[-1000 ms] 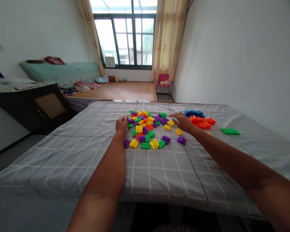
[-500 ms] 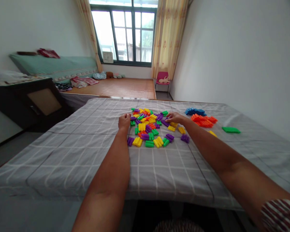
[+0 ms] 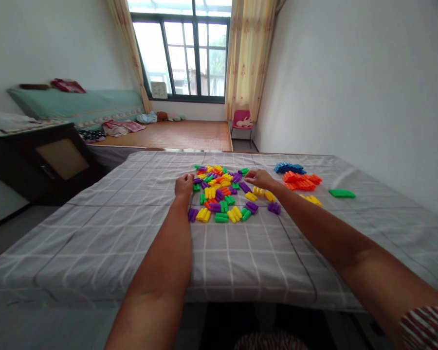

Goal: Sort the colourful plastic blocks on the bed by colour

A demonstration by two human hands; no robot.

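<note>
Small ridged plastic pieces [image 3: 210, 193] in yellow, purple, green and orange lie in a cluster on the checked cloth. At the cluster's left edge is my left hand [image 3: 184, 185], its fingers curled together; anything in them is hidden. My right hand [image 3: 260, 179] hovers at the right side, fingers bent and slightly apart, with nothing visible between them. Just below its fingertips lies a purple piece [image 3: 245, 187]. Under the right wrist are yellow pieces [image 3: 258, 191], and nearer to me a separate purple piece [image 3: 274, 208].
Right of my right arm lie a blue stack [image 3: 290, 168], an orange stack [image 3: 301, 181], yellow pieces [image 3: 312, 200] and a green stack [image 3: 342, 193]. The grey checked cloth [image 3: 131, 228] covers the table. Beyond stand a mat-covered bed [image 3: 193, 133], a pink chair [image 3: 242, 118] and a dark cabinet [image 3: 47, 155].
The view has shifted slightly, so everything sits a little further left. My right fingertips have risen a little off the purple piece, which stays in place. My left hand has hardly moved.
</note>
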